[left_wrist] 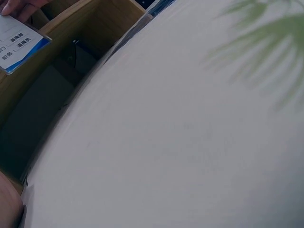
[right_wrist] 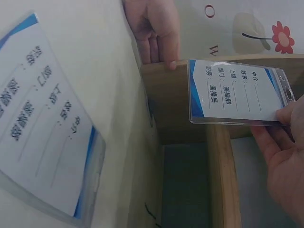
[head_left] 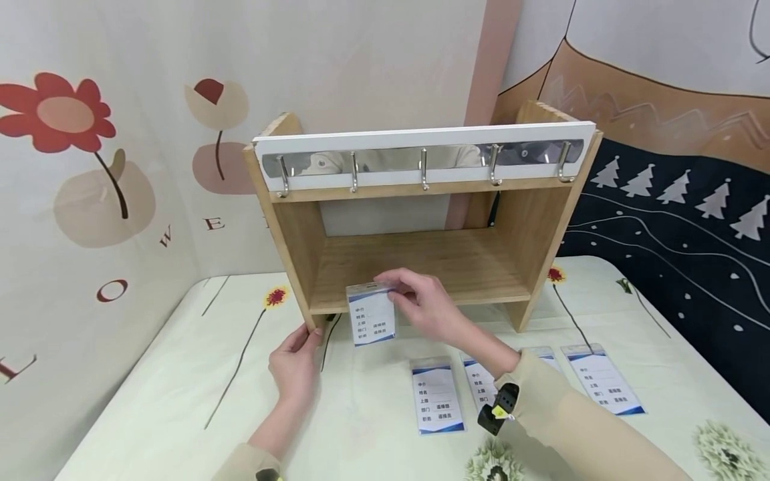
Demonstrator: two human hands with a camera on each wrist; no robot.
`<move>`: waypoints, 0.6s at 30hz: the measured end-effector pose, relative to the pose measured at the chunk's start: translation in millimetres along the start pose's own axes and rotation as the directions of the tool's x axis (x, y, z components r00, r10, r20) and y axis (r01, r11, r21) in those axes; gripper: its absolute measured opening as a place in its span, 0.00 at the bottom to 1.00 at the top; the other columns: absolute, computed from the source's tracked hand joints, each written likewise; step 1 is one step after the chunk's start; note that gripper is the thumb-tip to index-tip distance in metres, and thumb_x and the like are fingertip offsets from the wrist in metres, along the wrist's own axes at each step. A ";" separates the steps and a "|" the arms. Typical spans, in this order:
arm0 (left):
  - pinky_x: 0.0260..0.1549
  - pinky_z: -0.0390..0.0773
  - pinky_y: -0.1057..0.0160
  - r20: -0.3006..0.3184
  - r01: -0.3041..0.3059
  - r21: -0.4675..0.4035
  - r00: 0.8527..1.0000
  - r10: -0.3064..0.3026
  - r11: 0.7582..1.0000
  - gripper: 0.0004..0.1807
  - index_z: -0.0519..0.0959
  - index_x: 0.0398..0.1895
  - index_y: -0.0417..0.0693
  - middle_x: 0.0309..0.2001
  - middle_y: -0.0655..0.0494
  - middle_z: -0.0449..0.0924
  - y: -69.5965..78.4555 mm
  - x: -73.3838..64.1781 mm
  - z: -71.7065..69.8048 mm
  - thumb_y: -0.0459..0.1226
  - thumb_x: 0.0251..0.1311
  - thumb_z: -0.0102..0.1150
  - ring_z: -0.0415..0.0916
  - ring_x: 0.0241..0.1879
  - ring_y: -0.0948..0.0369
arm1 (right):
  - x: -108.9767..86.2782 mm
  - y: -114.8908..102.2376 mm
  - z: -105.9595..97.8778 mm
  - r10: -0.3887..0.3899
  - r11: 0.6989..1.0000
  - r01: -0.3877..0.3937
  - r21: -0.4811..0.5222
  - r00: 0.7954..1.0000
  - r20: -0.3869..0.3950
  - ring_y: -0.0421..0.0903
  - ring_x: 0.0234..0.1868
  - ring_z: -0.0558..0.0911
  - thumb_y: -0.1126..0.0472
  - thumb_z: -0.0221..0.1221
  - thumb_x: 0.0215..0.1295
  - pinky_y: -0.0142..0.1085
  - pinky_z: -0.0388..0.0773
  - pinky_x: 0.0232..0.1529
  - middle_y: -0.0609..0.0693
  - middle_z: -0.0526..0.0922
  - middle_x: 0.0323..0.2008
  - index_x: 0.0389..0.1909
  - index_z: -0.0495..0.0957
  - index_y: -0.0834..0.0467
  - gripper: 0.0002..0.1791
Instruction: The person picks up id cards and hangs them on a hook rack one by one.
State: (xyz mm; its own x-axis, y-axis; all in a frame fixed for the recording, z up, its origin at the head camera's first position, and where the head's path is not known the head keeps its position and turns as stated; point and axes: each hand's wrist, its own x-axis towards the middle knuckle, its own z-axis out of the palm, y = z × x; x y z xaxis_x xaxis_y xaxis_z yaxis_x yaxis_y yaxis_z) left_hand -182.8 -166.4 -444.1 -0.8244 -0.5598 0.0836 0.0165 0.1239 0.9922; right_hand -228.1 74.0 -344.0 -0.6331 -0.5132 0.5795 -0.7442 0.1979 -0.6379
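Observation:
My right hand (head_left: 428,306) pinches a clear ID badge holder (head_left: 371,319) by its top corner, between thumb and fingers. The badge hangs in front of the wooden shelf (head_left: 415,264), near its lower left, with its white and blue card facing me. In the right wrist view the badge (right_wrist: 232,92) shows its slotted end beside the thumb. My left hand (head_left: 295,367) grips the bottom front edge of the shelf's left side panel (right_wrist: 173,102). Only a sliver of the left hand (left_wrist: 8,204) appears in the left wrist view.
A white rail (head_left: 385,138) with several metal hooks (head_left: 424,168) spans the shelf's top front. Several more badge holders lie on the tablecloth: one (head_left: 437,399) in front, one (head_left: 603,381) at right, others partly behind my right forearm. Printed curtains stand behind.

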 end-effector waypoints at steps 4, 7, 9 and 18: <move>0.38 0.77 0.81 0.005 0.016 0.011 1.000 -0.016 1.000 0.19 0.82 0.60 0.37 0.54 0.38 0.83 -1.3 0.7 0.9 0.35 0.68 0.65 0.84 0.48 0.60 | 7.3 1.4 2.3 -0.007 1.000 0.007 0.008 1.000 -0.008 0.49 0.37 0.82 0.77 0.56 0.71 0.33 0.81 0.37 0.57 0.86 0.51 0.58 0.79 0.65 0.17; 0.38 0.77 0.81 0.010 0.034 0.017 0.999 -0.034 0.999 0.20 0.81 0.61 0.37 0.54 0.38 0.83 -2.5 1.6 1.8 0.36 0.68 0.64 0.84 0.49 0.57 | 12.9 2.2 4.0 -0.035 0.999 0.036 0.014 0.999 -0.027 0.50 0.32 0.80 0.78 0.55 0.70 0.31 0.78 0.32 0.58 0.86 0.51 0.57 0.80 0.66 0.18; 0.38 0.77 0.81 0.011 0.038 0.015 0.999 -0.038 0.999 0.21 0.81 0.61 0.37 0.55 0.37 0.83 -2.6 2.0 2.0 0.36 0.68 0.64 0.84 0.49 0.57 | 16.8 2.3 4.8 -0.054 0.998 0.055 0.011 0.998 -0.042 0.46 0.27 0.76 0.78 0.54 0.71 0.31 0.72 0.28 0.58 0.86 0.50 0.57 0.80 0.66 0.18; 0.38 0.78 0.80 0.003 0.026 -0.010 1.000 -0.026 1.000 0.20 0.82 0.59 0.36 0.54 0.36 0.83 -2.2 2.6 1.8 0.35 0.67 0.65 0.84 0.45 0.64 | 34.3 2.4 10.3 -0.142 0.990 0.137 -0.047 0.981 -0.130 0.37 0.20 0.63 0.79 0.52 0.71 0.29 0.60 0.21 0.56 0.87 0.42 0.55 0.81 0.67 0.17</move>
State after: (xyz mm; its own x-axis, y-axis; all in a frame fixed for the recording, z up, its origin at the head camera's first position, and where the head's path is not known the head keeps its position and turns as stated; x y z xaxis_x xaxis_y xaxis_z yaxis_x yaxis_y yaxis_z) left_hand -186.0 -166.6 -446.2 -0.8261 -0.5605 0.0576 0.0010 0.1008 0.9949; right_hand -249.4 48.2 -330.9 -0.5436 -0.4234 0.7248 -0.8328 0.1646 -0.5285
